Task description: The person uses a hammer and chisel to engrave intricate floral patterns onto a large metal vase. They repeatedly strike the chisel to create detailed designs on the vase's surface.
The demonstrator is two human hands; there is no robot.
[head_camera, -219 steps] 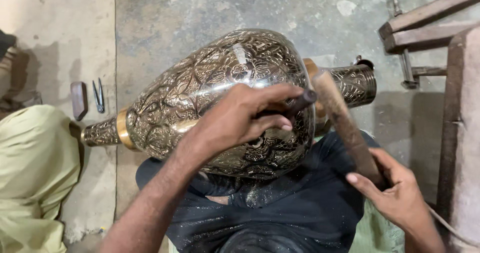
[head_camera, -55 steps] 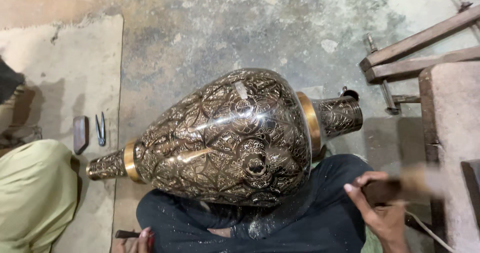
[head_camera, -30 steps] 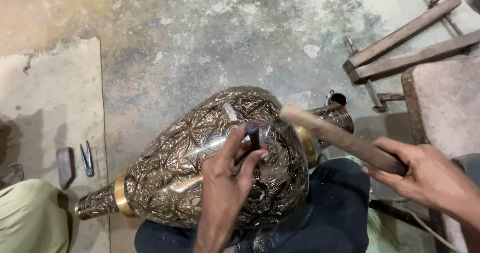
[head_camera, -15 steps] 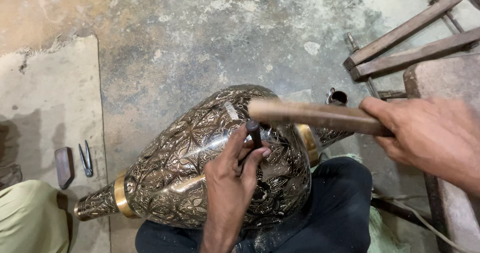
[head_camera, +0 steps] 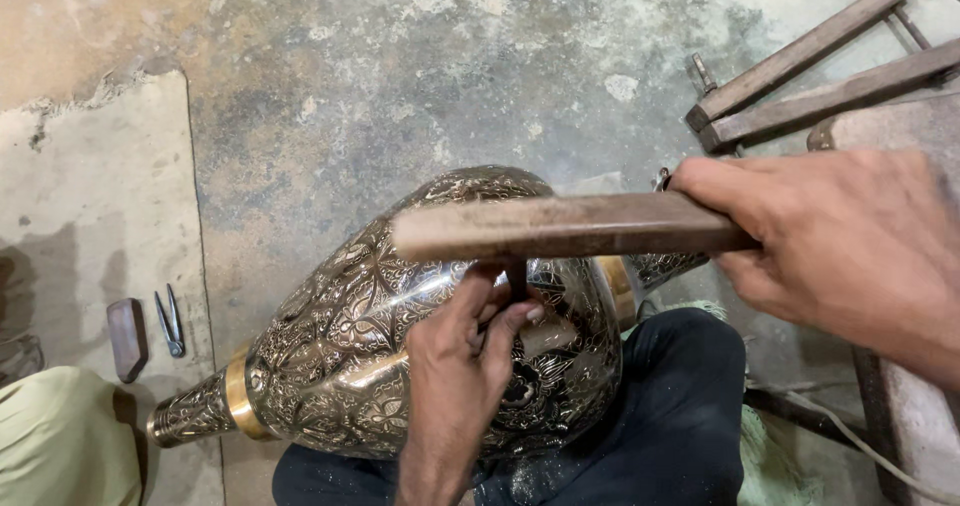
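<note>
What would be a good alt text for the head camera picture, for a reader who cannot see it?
A large engraved metal vase lies on its side across the person's lap, the left hand pinching a small dark chisel against it while the right hand holds a wooden mallet just above. A dark block and small pincers lie on the concrete floor at left.

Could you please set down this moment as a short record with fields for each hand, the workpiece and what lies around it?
Left hand: the left hand pinches a thin dark punch upright against the vase.
Right hand: the right hand grips a wooden bar, held level just above the punch's top.
Workpiece: an engraved metal vase with brass bands lies on its side across the person's lap.
Floor: stained concrete.
Nearby: a small dark block and metal pincers to the left; wooden bars at upper right.
</note>
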